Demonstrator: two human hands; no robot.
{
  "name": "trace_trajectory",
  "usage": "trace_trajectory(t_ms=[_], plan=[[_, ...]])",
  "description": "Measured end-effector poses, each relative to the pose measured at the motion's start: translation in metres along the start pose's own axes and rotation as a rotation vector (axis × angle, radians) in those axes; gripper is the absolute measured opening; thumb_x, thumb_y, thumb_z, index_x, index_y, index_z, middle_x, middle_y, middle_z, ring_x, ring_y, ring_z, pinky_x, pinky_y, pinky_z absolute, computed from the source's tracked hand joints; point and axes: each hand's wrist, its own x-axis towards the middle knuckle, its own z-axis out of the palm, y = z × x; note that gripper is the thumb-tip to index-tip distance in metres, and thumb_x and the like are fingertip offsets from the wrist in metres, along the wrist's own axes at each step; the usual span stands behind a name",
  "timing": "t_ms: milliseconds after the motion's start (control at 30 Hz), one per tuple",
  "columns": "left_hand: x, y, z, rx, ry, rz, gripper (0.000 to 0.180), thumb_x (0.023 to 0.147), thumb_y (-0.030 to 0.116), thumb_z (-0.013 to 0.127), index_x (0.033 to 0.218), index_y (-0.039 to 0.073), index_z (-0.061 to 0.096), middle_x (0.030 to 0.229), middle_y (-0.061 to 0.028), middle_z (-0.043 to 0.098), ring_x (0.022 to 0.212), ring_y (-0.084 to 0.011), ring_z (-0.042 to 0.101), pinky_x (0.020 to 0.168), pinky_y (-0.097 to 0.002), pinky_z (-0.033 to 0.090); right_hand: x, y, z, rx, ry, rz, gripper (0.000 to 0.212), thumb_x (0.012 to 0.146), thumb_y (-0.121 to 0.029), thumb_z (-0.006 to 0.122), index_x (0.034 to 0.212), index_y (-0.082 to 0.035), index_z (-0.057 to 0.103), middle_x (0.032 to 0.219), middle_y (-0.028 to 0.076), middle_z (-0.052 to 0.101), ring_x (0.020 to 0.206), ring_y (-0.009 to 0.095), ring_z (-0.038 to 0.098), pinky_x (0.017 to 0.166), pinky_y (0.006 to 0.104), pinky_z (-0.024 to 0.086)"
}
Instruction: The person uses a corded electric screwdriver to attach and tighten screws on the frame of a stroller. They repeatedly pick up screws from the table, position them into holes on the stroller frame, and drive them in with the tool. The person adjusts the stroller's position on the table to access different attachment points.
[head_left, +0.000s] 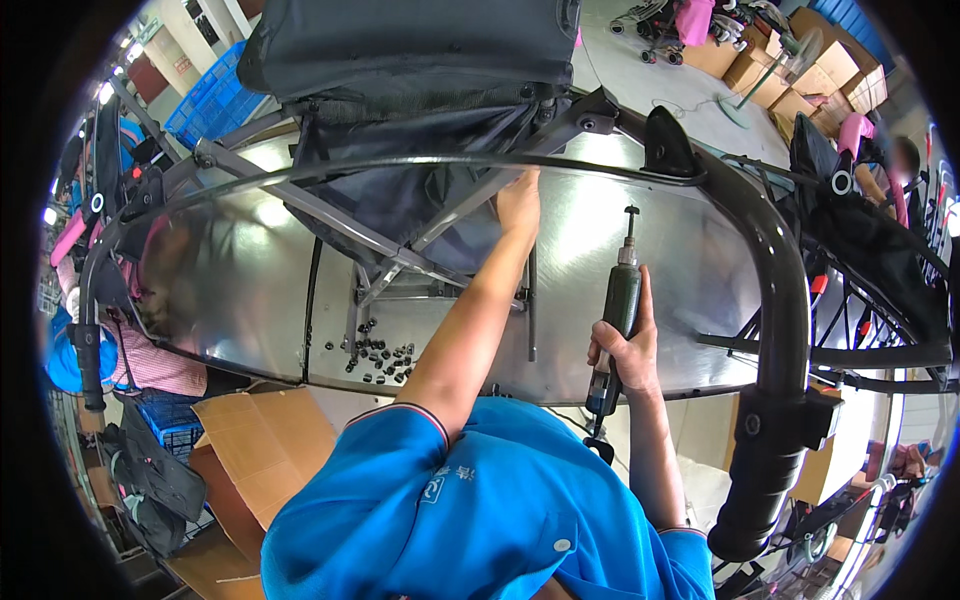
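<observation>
While the left hand [517,207] reaches to the tubular frame [404,256] over the metal table [690,290], its fingers are partly hidden, so its grip cannot be told from the head view; the right hand [630,352] curls closed around a powered driver [623,298], tip raised. The step looks like readying a joint; driving there would call for passing the curved bar [400,160]. Bare tabletop lies right of the driver; loose black parts [377,344] crowd the near edge.

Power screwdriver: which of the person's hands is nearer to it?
Right: the right hand grips the power screwdriver. The left hand is apart from it, up and to the left in the view, by the crossed metal tubes.
</observation>
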Motion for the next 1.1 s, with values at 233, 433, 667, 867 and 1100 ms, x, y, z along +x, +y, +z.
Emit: trace_trajectory(t_ms=[233,433,667,867,1100], plan=[[-0.006,-0.009,-0.001,0.187,0.064,0.124,0.023,0.080,0.008,0.079,0.097,0.000,0.067,0.081,-0.0021,0.066,0.073,-0.0096,0.059,0.070,-0.0252,0.048,0.004,-0.003,0.009,0.089,-0.015,-0.061,0.107,0.076,-0.012,0.075,0.156,-0.017,0.004,0.067,0.008,0.057,0.049,0.018,0.058,0.045,0.0318,0.052],[-0.009,-0.019,-0.001,0.521,-0.035,0.765,0.016,0.084,0.003,0.073,0.096,-0.003,0.065,0.090,-0.0070,0.071,0.082,-0.0134,0.065,0.076,-0.0280,0.052,0.013,-0.001,0.013,0.043,-0.031,-0.036,0.104,0.075,-0.004,0.069,0.156,-0.018,0.005,0.072,0.008,0.056,0.050,0.018,0.058,0.045,0.0316,0.052],[-0.018,-0.011,-0.014,0.459,-0.094,0.273,0.026,0.092,0.015,0.066,0.108,-0.005,0.064,0.099,-0.0099,0.069,0.090,-0.0154,0.064,0.083,-0.0288,0.050,0.044,-0.001,0.012,-0.413,-0.063,-0.163,0.106,0.069,-0.007,0.078,0.155,-0.010,0.017,0.101,0.011,0.063,0.074,0.017,0.064,0.070,0.0317,0.055],[0.022,-0.006,-0.041,0.611,-0.304,0.327,0.028,0.092,0.023,0.064,0.108,0.001,0.067,0.097,-0.0104,0.071,0.094,-0.0189,0.065,0.086,-0.0330,0.048,0.071,-0.011,0.036,-0.658,-0.129,-0.265,0.107,0.066,-0.017,0.081,0.154,-0.011,0.021,0.127,0.021,0.060,0.108,0.028,0.063,0.094,0.0350,0.048],[0.008,0.028,-0.032,0.530,-0.257,0.128,0.036,0.092,0.033,0.066,0.109,0.002,0.069,0.100,-0.0087,0.071,0.094,-0.0169,0.064,0.087,-0.0318,0.048,0.083,-0.006,0.042,-0.736,-0.126,-0.306,0.106,0.065,-0.020,0.081,0.154,-0.013,0.023,0.127,0.020,0.060,0.110,0.030,0.062,0.095,0.0358,0.048]])
